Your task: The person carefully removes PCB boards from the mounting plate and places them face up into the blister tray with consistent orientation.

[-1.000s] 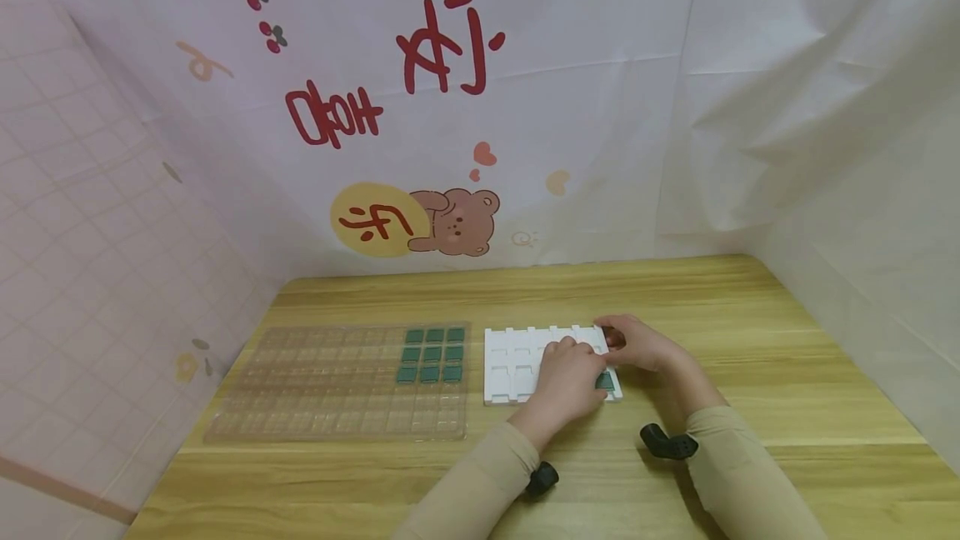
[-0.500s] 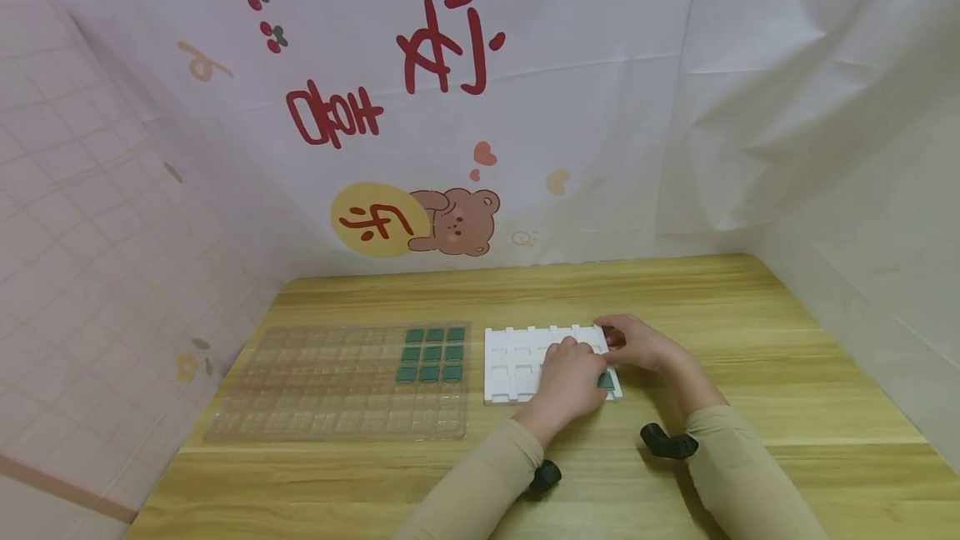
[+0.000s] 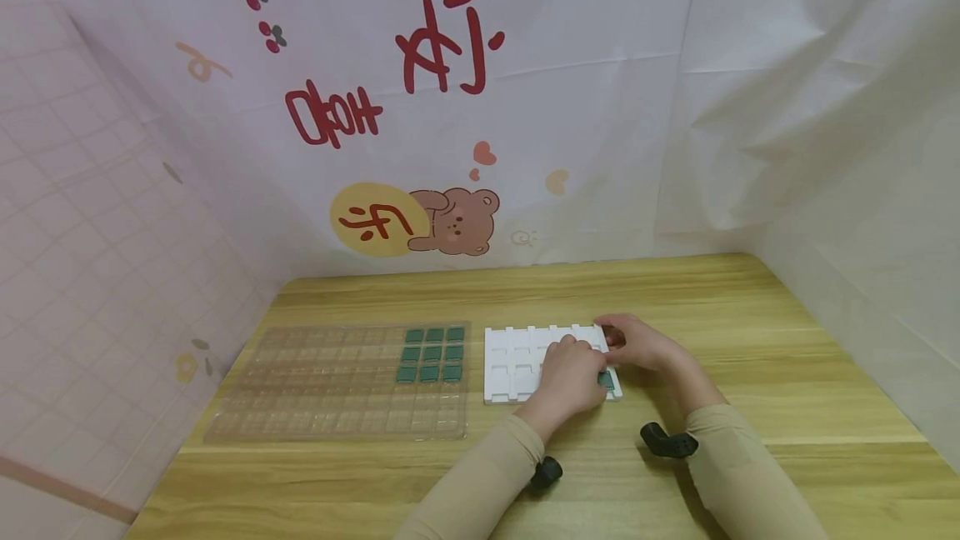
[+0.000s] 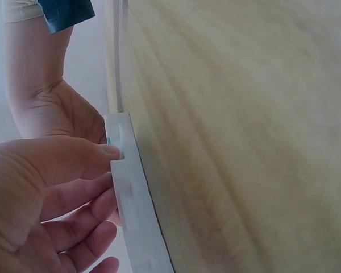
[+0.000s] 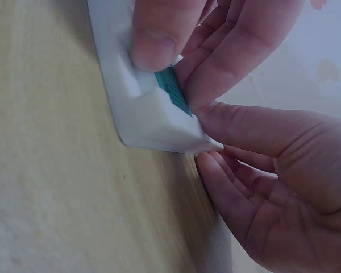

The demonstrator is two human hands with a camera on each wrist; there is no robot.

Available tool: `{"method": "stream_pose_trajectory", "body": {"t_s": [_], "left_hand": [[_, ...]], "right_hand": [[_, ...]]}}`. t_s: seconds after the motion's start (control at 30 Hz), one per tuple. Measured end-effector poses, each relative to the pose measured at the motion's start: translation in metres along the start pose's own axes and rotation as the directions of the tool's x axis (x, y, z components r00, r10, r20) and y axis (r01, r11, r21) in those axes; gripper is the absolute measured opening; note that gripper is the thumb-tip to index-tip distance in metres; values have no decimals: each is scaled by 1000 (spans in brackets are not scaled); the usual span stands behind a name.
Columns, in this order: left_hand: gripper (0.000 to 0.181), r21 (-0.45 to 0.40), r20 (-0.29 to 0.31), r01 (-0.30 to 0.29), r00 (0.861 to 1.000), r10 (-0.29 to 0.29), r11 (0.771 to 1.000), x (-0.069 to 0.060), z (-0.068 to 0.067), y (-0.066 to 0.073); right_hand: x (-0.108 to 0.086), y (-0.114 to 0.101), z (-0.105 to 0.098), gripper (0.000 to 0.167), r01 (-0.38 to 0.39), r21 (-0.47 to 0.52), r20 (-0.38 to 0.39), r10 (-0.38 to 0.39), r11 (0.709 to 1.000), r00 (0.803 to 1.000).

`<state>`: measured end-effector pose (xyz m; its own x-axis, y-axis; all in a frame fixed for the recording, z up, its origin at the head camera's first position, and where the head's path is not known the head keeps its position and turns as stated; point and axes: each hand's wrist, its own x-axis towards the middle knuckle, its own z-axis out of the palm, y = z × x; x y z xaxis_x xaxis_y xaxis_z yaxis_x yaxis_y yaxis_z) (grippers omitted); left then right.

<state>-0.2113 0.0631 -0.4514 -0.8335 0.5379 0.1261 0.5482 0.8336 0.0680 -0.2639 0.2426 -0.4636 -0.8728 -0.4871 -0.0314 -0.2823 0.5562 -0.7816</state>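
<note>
A white tray [image 3: 499, 363] with rows of shallow pockets lies on the table. My left hand [image 3: 567, 377] reaches over its right half, hiding some pockets. Between its thumb and fingers it pinches a small green square piece [image 3: 607, 382] in the near right corner pocket; in the right wrist view this piece [image 5: 175, 92] shows ridges and sits partly in the white wall. My right hand [image 3: 639, 346] grips the tray's right end, thumb and fingers meeting at the corner. To the left, a clear plastic tray [image 3: 315, 419] bears several green square pieces [image 3: 432, 353].
The wooden table [image 3: 697, 298] is closed in by a printed white cloth [image 3: 585, 107] behind and at the sides. Black wrist-worn devices [image 3: 669, 442] stick out from both sleeves just above the tabletop. The clear tray stands close to the white tray's left edge.
Both hands stay in almost the same place on the white tray. The left wrist has shifted very slightly to the right.
</note>
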Motion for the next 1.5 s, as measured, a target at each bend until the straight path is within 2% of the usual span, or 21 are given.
{"method": "stream_pose_trajectory", "body": {"t_s": [0.43, 0.57, 0.7, 0.8, 1.0, 1.5], "left_hand": [[12, -68, 21, 21, 1000, -19, 997, 4, 0, -3], [13, -113, 32, 34, 999, -31, 993, 4, 0, -4], [14, -122, 38, 37, 999, -32, 992, 4, -2, -4], [14, -122, 42, 33, 999, -28, 992, 4, -4, -4], [16, -120, 36, 22, 999, -18, 993, 3, -5, -4], [22, -135, -16, -7, 1000, 4, 991, -6, -10, -7]], "right_hand": [[-3, -3, -1, 67, 23, -5, 4, -23, 1000, 1000], [-3, 1, -2, 68, 50, -7, 9, -50, 999, 999], [-3, 4, -2, 68, 87, -18, 12, -87, 996, 996], [-2, 3, -2, 67, 79, -18, 10, -79, 997, 997], [-1, 0, -1, 68, 9, -16, -6, -9, 1000, 1000], [0, 2, 1, 70, 15, 22, -1, -15, 1000, 1000]]}}
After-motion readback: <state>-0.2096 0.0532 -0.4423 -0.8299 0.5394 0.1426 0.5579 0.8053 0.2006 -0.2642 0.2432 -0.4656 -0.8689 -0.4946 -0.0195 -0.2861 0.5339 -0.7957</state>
